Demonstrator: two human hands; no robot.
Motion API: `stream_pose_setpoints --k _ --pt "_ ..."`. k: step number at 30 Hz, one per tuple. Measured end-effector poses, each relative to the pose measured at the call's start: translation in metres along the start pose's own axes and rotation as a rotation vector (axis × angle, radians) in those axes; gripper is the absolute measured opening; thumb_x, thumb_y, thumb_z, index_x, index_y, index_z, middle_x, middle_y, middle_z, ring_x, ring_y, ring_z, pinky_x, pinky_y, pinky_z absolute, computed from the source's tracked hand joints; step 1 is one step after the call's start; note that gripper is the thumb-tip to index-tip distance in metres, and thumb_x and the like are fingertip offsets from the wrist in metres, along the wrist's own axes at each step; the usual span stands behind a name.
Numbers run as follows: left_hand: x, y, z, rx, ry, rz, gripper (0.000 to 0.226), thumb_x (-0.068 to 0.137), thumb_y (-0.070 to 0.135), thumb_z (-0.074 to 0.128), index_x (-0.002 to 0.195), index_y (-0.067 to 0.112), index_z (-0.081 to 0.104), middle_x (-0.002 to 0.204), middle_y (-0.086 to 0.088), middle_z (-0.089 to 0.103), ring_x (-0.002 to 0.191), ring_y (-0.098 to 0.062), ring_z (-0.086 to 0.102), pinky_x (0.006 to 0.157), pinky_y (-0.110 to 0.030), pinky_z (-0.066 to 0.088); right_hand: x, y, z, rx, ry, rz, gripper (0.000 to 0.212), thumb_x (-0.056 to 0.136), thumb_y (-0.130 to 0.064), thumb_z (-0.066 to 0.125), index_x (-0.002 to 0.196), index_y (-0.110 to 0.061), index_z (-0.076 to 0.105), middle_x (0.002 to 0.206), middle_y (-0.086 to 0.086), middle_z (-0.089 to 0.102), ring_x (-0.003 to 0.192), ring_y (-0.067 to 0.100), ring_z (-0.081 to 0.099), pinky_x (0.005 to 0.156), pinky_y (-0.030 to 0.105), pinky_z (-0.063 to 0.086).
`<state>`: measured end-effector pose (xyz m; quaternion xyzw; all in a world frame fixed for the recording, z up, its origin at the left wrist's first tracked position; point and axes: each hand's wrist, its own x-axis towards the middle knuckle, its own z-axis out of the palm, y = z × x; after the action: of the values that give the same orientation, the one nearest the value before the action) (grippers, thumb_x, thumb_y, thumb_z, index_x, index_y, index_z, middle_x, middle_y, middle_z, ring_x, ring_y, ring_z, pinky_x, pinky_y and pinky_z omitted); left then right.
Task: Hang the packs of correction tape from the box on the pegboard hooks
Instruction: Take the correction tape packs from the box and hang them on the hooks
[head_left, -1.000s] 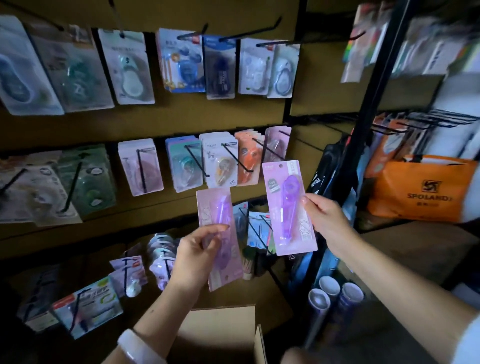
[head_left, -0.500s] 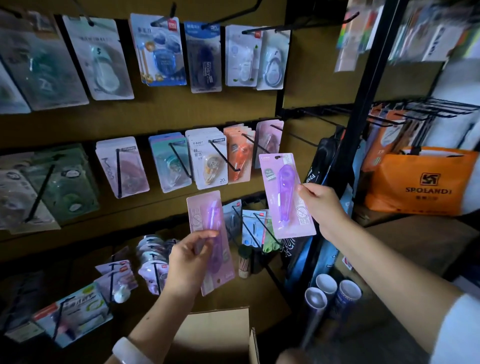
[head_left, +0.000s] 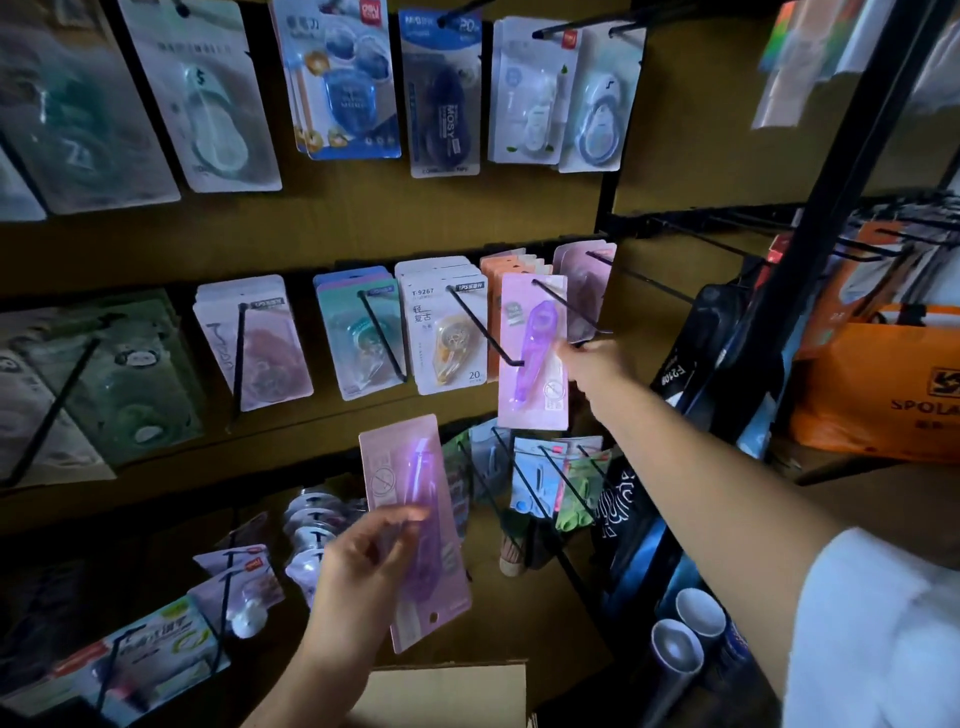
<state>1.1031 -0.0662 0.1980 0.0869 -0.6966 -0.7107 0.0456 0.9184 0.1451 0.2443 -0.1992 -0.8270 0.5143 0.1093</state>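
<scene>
Right hand (head_left: 592, 364) pinches an upright purple correction-tape pack (head_left: 532, 358) against a hook; left hand (head_left: 363, 566) grips another pack (head_left: 415, 530), hang-hole down.

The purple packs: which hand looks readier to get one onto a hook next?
Probably the right hand. It holds its purple pack upright against the middle row, the top by a black hook. The left hand holds the other pack lower, hang hole downward.

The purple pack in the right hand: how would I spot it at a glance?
Find the middle row of hooks on the brown pegboard. Near its right end, the right hand holds a pale pink card over a hook. Unlike its orange and white neighbours, it carries a long translucent purple correction tape.
</scene>
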Motion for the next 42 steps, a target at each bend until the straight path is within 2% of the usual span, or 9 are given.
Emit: stream_pose_setpoints --k 7,12,18,21,25,29,34,37,42 --pt "0.010 0.000 -0.005 -0.001 0.051 -0.003 0.021 0.091 0.008 0.049 0.080 0.016 0.065 0.091 0.003 0.062 0.082 -0.013 0.059 0.057 -0.028 0.050 0.013 -0.011 0.011 0.160 -0.009 0.063 0.023 0.086 -0.027 0.060 0.067 -0.020 0.049 0.061 -0.002 0.052 0.043 0.008 0.047 0.029 0.013 0.028" --pt "0.004 -0.006 -0.001 -0.008 -0.037 0.007 0.021 0.092 0.008 0.049 0.085 0.015 0.067 0.098 -0.002 0.065 0.092 -0.018 0.062 0.055 -0.027 0.054 -0.022 0.007 -0.006 0.139 -0.079 0.063 0.016 0.089 -0.012 0.056 0.104 -0.009 0.060 0.081 0.009 0.062 0.052 0.013 0.054 0.047 0.021 0.044" --pt "0.001 0.007 0.001 -0.033 -0.151 0.115 0.016 0.089 0.005 0.054 0.078 0.011 0.065 0.074 0.006 0.066 0.071 -0.007 0.061 0.058 -0.017 0.049 -0.111 0.016 -0.017 0.101 -0.616 -0.036 0.022 0.096 -0.023 0.049 0.106 -0.007 0.060 0.082 0.006 0.066 0.066 0.012 0.059 0.056 0.018 0.045" --pt "-0.005 0.012 0.001 -0.016 -0.166 0.165 0.021 0.090 0.002 0.052 0.070 0.010 0.057 0.068 0.005 0.059 0.069 -0.010 0.055 0.060 -0.021 0.044 -0.143 0.025 -0.011 0.162 -0.722 -0.108 0.022 0.093 -0.031 0.053 0.103 -0.014 0.063 0.090 -0.001 0.064 0.083 0.011 0.061 0.070 0.023 0.053" --pt "-0.017 0.009 -0.004 -0.060 -0.210 0.183 0.021 0.091 0.008 0.053 0.070 0.010 0.055 0.078 -0.008 0.057 0.079 -0.022 0.056 0.069 -0.035 0.045 -0.162 0.028 -0.007 0.125 -0.677 -0.234 0.013 0.092 -0.023 0.055 0.082 -0.029 0.061 0.081 -0.014 0.058 0.086 0.006 0.056 0.091 0.034 0.049" --pt "-0.026 0.015 -0.006 -0.122 -0.210 0.181 0.014 0.090 0.001 0.050 0.083 0.010 0.058 0.081 -0.002 0.063 0.082 -0.021 0.060 0.061 -0.024 0.049 -0.173 0.026 -0.012 0.141 -0.596 -0.251 0.021 0.093 -0.014 0.052 0.079 -0.027 0.059 0.075 -0.010 0.056 0.073 0.006 0.052 0.074 0.024 0.047" --pt "-0.029 0.015 -0.008 -0.241 -0.135 0.036 0.052 0.082 0.013 0.060 0.127 0.032 0.040 0.107 0.001 0.065 0.093 -0.020 0.065 0.071 -0.031 0.056 -0.172 0.017 -0.020 0.849 -0.486 0.107 0.015 0.094 -0.003 0.048 0.090 -0.013 0.058 0.085 0.007 0.068 0.077 0.016 0.065 0.071 0.024 0.056" --pt "-0.036 0.010 -0.001 -0.180 -0.163 -0.040 0.033 0.082 0.007 0.066 0.111 0.020 0.058 0.095 -0.001 0.071 0.080 -0.013 0.068 0.067 -0.027 0.058 -0.182 0.019 -0.014 1.113 -0.530 0.269 0.018 0.094 0.002 0.043 0.092 -0.012 0.054 0.072 0.004 0.072 0.066 0.012 0.070 0.064 0.023 0.058" --pt "-0.038 0.014 -0.010 -0.065 -0.024 0.058 0.014 0.083 0.006 0.064 0.096 0.003 0.061 0.065 -0.001 0.062 0.046 -0.001 0.057 0.045 -0.012 0.044 -0.194 0.037 -0.016 1.085 -0.611 0.290 0.020 0.093 -0.001 0.041 0.093 -0.013 0.057 0.073 0.001 0.073 0.071 0.010 0.070 0.063 0.022 0.057"
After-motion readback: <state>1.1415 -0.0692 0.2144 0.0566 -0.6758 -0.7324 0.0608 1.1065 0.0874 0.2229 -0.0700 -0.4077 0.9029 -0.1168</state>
